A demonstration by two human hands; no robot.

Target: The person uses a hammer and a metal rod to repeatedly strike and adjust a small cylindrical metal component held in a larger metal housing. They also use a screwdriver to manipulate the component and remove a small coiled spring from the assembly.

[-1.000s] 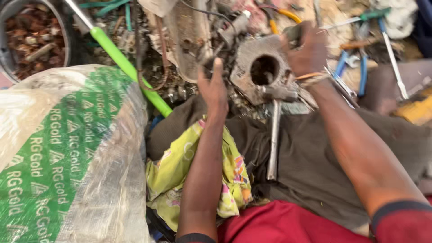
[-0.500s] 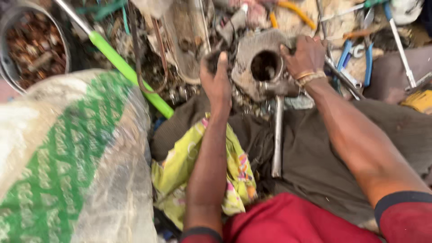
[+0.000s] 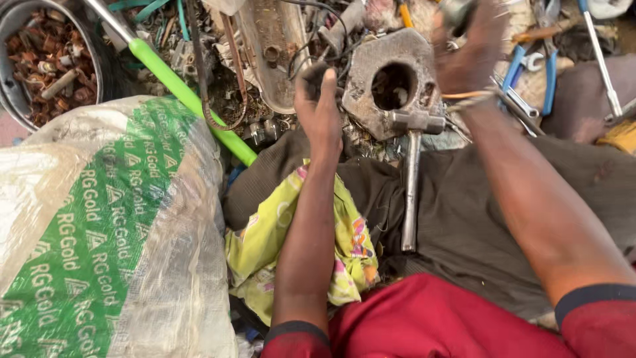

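The right hand [image 3: 472,50] has lifted off the metal plate [image 3: 391,83], blurred.

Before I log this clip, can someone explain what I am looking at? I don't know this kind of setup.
One camera sits on a person's head and looks down at their own bare hands. The left hand is raised, gripping a small dark part. The right hand is blurred; whether it holds anything is unclear. Between them lies a grey metal plate with a round hole, with a metal hammer below it on a brown cloth. A woven sack and a bowl of rusty scrap lie left.
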